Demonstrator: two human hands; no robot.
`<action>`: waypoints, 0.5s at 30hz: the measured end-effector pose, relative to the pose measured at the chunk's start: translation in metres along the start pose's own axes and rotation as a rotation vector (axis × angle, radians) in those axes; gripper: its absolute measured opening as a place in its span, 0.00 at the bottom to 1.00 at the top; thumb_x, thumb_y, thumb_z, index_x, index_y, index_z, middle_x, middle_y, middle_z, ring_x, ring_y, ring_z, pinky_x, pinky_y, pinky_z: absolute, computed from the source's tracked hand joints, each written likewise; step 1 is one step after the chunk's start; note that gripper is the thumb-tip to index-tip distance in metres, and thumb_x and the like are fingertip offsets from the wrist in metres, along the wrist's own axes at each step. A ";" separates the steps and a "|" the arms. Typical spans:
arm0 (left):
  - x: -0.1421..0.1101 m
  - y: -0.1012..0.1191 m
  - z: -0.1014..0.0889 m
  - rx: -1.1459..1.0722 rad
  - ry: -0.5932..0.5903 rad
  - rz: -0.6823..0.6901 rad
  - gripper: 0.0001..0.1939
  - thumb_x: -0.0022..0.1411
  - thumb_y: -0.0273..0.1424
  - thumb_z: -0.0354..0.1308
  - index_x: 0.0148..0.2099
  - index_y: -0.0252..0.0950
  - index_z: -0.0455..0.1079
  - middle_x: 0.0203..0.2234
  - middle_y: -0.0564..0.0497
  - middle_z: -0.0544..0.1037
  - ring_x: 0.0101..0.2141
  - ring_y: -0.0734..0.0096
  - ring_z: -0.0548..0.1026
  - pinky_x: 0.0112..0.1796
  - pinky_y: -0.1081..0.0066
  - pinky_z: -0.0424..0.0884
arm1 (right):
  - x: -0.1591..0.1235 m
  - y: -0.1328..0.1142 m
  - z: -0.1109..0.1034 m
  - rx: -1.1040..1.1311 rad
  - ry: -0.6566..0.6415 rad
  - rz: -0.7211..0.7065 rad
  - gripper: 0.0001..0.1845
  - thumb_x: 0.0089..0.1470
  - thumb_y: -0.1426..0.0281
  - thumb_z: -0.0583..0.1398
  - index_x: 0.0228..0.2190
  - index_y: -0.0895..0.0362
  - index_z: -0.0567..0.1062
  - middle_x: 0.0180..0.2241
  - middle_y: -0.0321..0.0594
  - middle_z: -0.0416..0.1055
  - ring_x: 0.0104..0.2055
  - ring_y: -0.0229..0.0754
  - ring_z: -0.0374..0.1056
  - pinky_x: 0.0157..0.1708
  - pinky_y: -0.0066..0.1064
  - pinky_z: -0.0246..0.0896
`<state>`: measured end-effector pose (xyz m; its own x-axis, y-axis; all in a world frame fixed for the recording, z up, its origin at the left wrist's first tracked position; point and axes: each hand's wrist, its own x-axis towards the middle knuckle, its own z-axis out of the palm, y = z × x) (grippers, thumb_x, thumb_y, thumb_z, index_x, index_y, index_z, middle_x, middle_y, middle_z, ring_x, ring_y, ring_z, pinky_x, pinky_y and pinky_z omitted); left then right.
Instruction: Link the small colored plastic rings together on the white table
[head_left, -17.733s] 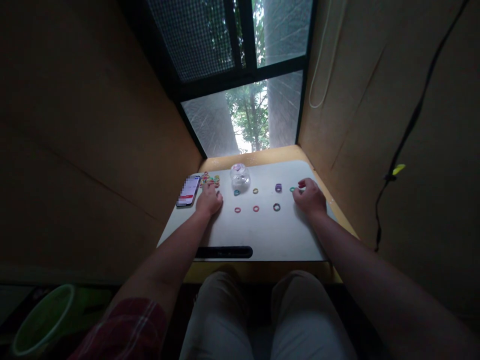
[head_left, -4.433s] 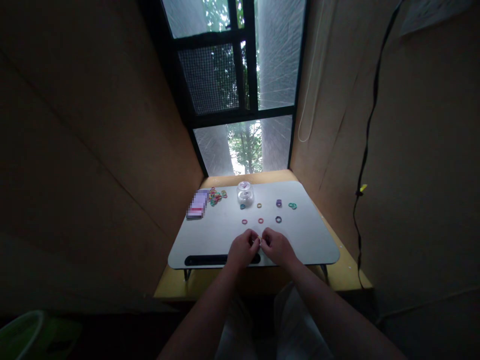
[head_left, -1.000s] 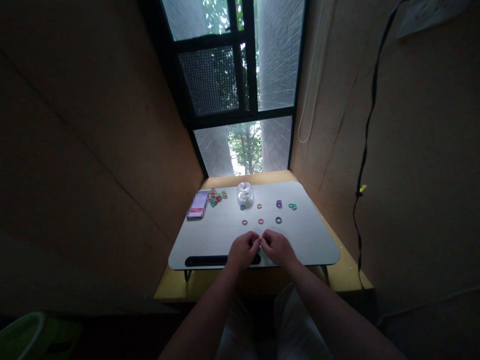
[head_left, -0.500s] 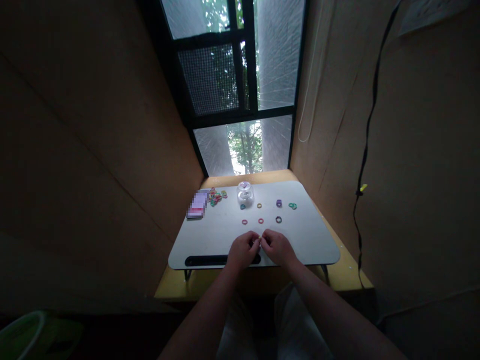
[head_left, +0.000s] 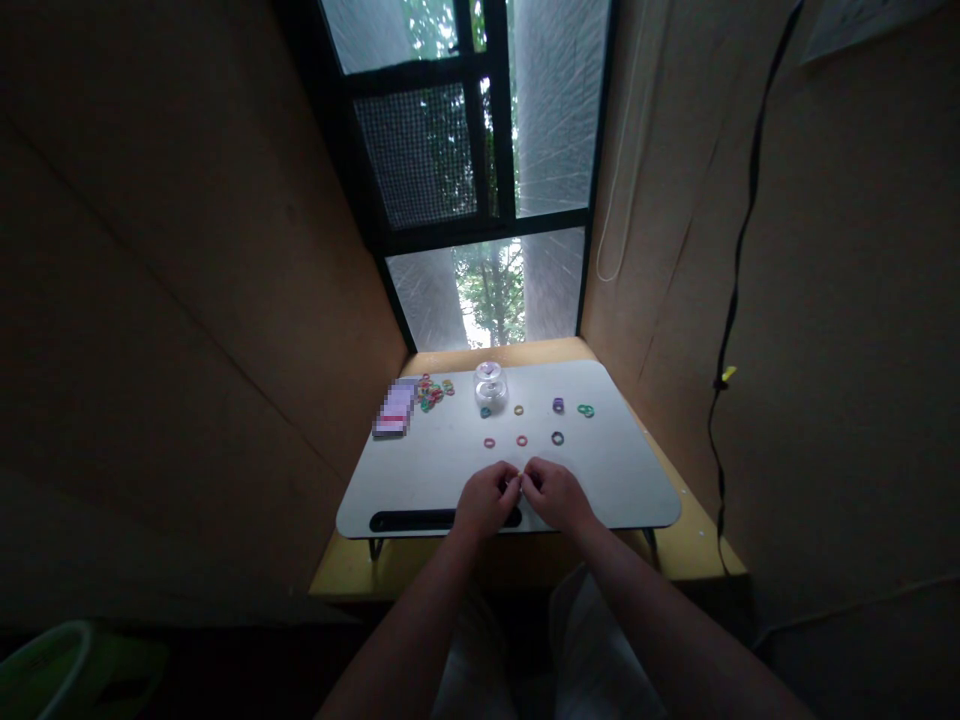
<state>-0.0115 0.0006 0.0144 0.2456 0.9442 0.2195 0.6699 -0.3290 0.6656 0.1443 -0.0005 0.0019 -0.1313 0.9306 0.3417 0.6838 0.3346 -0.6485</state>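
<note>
Above the front part of a white lap table [head_left: 420, 470], my left hand [head_left: 489, 497] and my right hand [head_left: 553, 492] meet at their fingertips. Both are closed in a pinch, and what they hold is too small and hidden to name. Just beyond them lie a pink ring [head_left: 489, 442], a red ring [head_left: 522, 440] and a dark ring [head_left: 557, 438], all looking like small hair ties. Farther back are a blue ring [head_left: 485, 412], a yellow ring [head_left: 518, 410], purple rings [head_left: 558, 405] and green rings [head_left: 586, 410].
A clear jar [head_left: 490, 388] stands at the back middle. To its left is a pile of coloured rings [head_left: 430, 394], beside a phone-like blurred object [head_left: 395, 408]. A black slot [head_left: 412, 521] runs along the front edge. A black cord [head_left: 731, 300] hangs at right.
Both hands stay in nearly the same place, fingertips together. The rings, jar and pile have not moved on the table; the view has shifted very slightly.
</note>
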 end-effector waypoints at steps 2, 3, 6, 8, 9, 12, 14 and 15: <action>0.000 0.001 -0.001 0.002 -0.006 -0.002 0.09 0.60 0.34 0.50 0.35 0.37 0.71 0.26 0.53 0.74 0.28 0.73 0.69 0.31 0.73 0.62 | 0.000 -0.001 -0.001 0.002 -0.005 0.005 0.10 0.53 0.68 0.54 0.22 0.55 0.67 0.21 0.34 0.67 0.24 0.35 0.60 0.25 0.25 0.46; 0.000 0.002 -0.001 0.003 -0.008 -0.005 0.10 0.60 0.34 0.50 0.35 0.37 0.71 0.26 0.53 0.74 0.28 0.73 0.69 0.31 0.73 0.62 | 0.000 -0.001 -0.001 0.003 -0.006 0.008 0.10 0.53 0.68 0.54 0.22 0.55 0.67 0.21 0.34 0.67 0.24 0.35 0.60 0.25 0.26 0.46; 0.000 0.002 -0.001 0.002 -0.013 -0.015 0.10 0.60 0.34 0.50 0.35 0.37 0.71 0.26 0.53 0.74 0.27 0.73 0.69 0.31 0.73 0.62 | 0.000 -0.002 -0.002 0.003 -0.006 0.013 0.09 0.53 0.68 0.54 0.23 0.55 0.68 0.22 0.34 0.67 0.24 0.35 0.60 0.25 0.26 0.46; 0.000 0.002 -0.001 -0.002 -0.008 -0.016 0.10 0.60 0.34 0.51 0.35 0.37 0.71 0.26 0.53 0.74 0.27 0.73 0.69 0.31 0.73 0.62 | 0.000 -0.002 -0.002 0.002 -0.006 0.016 0.09 0.53 0.68 0.54 0.23 0.55 0.68 0.22 0.34 0.67 0.24 0.35 0.60 0.25 0.26 0.46; 0.000 0.002 0.000 -0.005 -0.003 -0.012 0.09 0.60 0.34 0.51 0.35 0.37 0.71 0.26 0.53 0.75 0.27 0.73 0.69 0.31 0.73 0.62 | 0.000 -0.002 -0.001 0.001 -0.005 0.017 0.09 0.53 0.68 0.54 0.23 0.55 0.68 0.21 0.34 0.67 0.23 0.35 0.60 0.25 0.26 0.46; 0.000 0.000 0.001 -0.003 0.003 -0.003 0.09 0.60 0.35 0.51 0.35 0.38 0.71 0.26 0.53 0.75 0.28 0.73 0.69 0.31 0.73 0.62 | 0.000 -0.001 -0.001 0.001 -0.004 0.015 0.09 0.53 0.68 0.54 0.22 0.56 0.68 0.21 0.34 0.67 0.24 0.35 0.60 0.25 0.26 0.45; 0.000 -0.001 0.002 0.005 0.001 -0.004 0.09 0.60 0.35 0.51 0.35 0.38 0.71 0.27 0.53 0.75 0.28 0.73 0.69 0.31 0.73 0.62 | 0.000 -0.001 0.000 0.000 -0.002 0.014 0.09 0.53 0.68 0.54 0.22 0.56 0.68 0.21 0.34 0.67 0.24 0.35 0.60 0.25 0.26 0.45; 0.000 -0.001 0.002 0.008 0.001 -0.005 0.09 0.60 0.35 0.51 0.35 0.37 0.70 0.27 0.53 0.74 0.28 0.73 0.69 0.31 0.73 0.62 | 0.000 -0.001 0.000 0.000 -0.003 0.015 0.09 0.53 0.68 0.54 0.22 0.56 0.68 0.21 0.34 0.67 0.24 0.35 0.60 0.25 0.26 0.45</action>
<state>-0.0108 0.0012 0.0124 0.2417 0.9459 0.2164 0.6767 -0.3241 0.6611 0.1437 -0.0004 0.0027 -0.1230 0.9361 0.3296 0.6860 0.3202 -0.6534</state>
